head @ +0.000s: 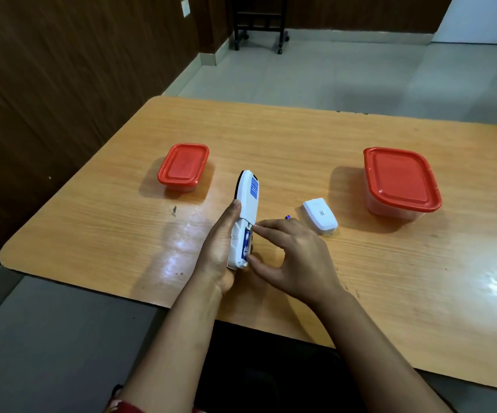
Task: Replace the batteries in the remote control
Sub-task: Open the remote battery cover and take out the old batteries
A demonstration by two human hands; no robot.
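My left hand (222,251) grips a white remote control (245,210), held face down with its open battery compartment upward. A blue battery (246,244) lies in that compartment. My right hand (289,257) pinches at the battery, forefinger at its top end and thumb at its bottom end. The white battery cover (320,215) lies on the wooden table (271,138) to the right of the remote. Just behind my right hand the tip of another blue battery (287,217) shows on the table; the rest is hidden.
A small box with a red lid (183,166) stands at the left of the table. A larger box with a red lid (400,181) stands at the right. The table's near edge runs under my forearms. A dark wheeled stand (260,22) is on the floor beyond.
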